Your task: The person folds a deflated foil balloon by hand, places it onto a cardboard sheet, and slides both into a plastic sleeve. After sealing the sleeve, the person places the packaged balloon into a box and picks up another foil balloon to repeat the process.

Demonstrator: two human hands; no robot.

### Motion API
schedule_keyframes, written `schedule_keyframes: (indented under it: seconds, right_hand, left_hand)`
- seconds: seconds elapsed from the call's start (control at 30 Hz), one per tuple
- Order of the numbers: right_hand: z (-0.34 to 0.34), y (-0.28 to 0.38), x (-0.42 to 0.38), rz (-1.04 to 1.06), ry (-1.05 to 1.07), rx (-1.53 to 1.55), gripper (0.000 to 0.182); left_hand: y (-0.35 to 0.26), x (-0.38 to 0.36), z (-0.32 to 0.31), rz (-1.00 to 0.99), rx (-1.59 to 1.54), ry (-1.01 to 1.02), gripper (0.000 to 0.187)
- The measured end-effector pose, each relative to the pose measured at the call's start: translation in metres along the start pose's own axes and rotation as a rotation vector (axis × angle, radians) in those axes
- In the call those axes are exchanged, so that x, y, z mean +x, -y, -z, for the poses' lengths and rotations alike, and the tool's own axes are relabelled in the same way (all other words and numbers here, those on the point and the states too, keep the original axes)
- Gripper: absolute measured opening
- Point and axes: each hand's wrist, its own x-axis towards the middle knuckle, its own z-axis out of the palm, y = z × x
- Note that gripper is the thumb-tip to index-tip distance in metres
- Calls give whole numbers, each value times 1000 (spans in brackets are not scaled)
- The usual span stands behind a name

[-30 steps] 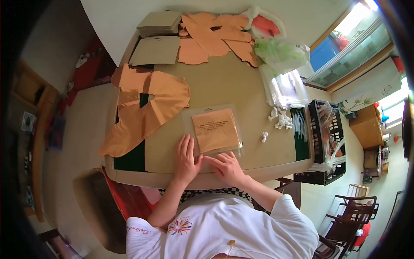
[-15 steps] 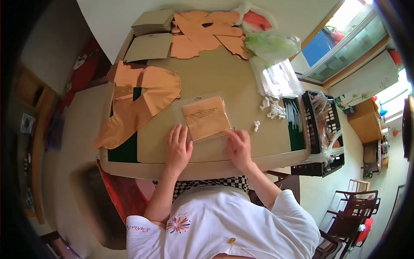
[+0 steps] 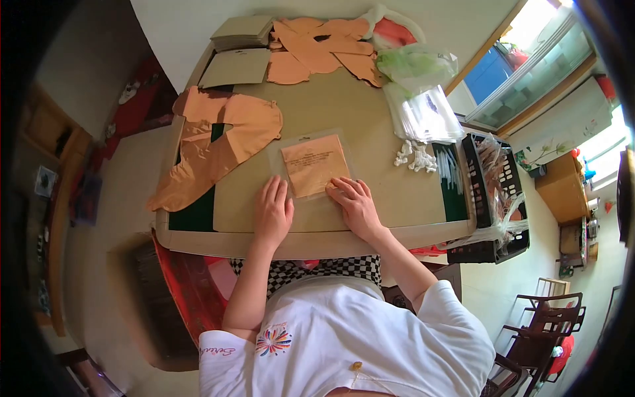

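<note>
A clear plastic bag (image 3: pixel 348 152) lies flat on the board with a folded copper-coloured foil sheet (image 3: pixel 315 159), printed with dark text, inside it. My left hand (image 3: pixel 272 208) rests just off the bag's lower left corner, palm down, fingers stretched out and holding nothing. At the lower right corner, my right hand (image 3: pixel 355 205) reaches over the bag with fingers bent and their tips close together on it. What lies under those fingertips is hidden. A cluster of small white pieces (image 3: pixel 417 157) lies to the right of the bag.
Flat copper foil shapes (image 3: pixel 231 132) lie at left and at the back (image 3: pixel 317 46). Cardboard sheets (image 3: pixel 235 66) are stacked back left. Clear bags (image 3: pixel 426 116), a greenish plastic bag (image 3: pixel 417 66) and thin white sticks (image 3: pixel 450 169) sit at right. A black crate (image 3: pixel 486 185) stands beside the table.
My right hand has moved left onto the bag's lower right corner. The single white piece to its right no longer shows. The whole view has shifted slightly; my left hand stays beside the bag.
</note>
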Motion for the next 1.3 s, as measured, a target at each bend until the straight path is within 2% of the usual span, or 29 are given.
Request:
schedule_keyframes:
  seconds: [0.27, 0.47, 0.57, 0.67, 0.7, 0.8, 0.9, 0.93, 1.03, 1.1, 1.23, 1.3]
  right_hand:
    - [0, -4, -1, 22, -27, 106, 47]
    - [2, -5, 1, 59, -33, 69, 47]
    - [7, 2, 1, -74, -203, 235, 37]
    - [12, -16, 0, -516, -248, 202, 20]
    - [13, -19, 0, -494, -257, 146, 15]
    - [13, -16, 1, -505, -98, 87, 16]
    - [11, -21, -1, -551, -104, 213, 16]
    - [14, -19, 1, -622, -92, 296, 15]
    - [22, -14, 8, -816, -63, 572, 14]
    - [21, -14, 7, -928, -32, 785, 13]
    - [18, -11, 4, -899, -66, 914, 12]
    - [16, -13, 2, -869, -92, 913, 12]
  left_hand:
    - [0, 3, 0, -7, 15, 5, 40]
    - [-3, 9, 3, 39, 6, 5, 36]
    - [-3, 9, 2, 61, -38, 6, 39]
    - [-5, 5, 7, 37, -90, -15, 42]
    - [-9, 4, 10, 18, -93, -9, 44]
    - [-8, 3, 5, 1, -67, 3, 46]
    - [-7, 3, 4, 16, -56, 52, 45]
    - [-9, 3, 7, 27, -55, 73, 45]
    - [-36, 15, 23, 43, 32, -39, 36]
    - [-57, 22, 20, -73, -87, 18, 28]
    - [-96, 40, -11, -257, -231, 53, 16]
    - [-99, 47, -22, -260, -215, 104, 10]
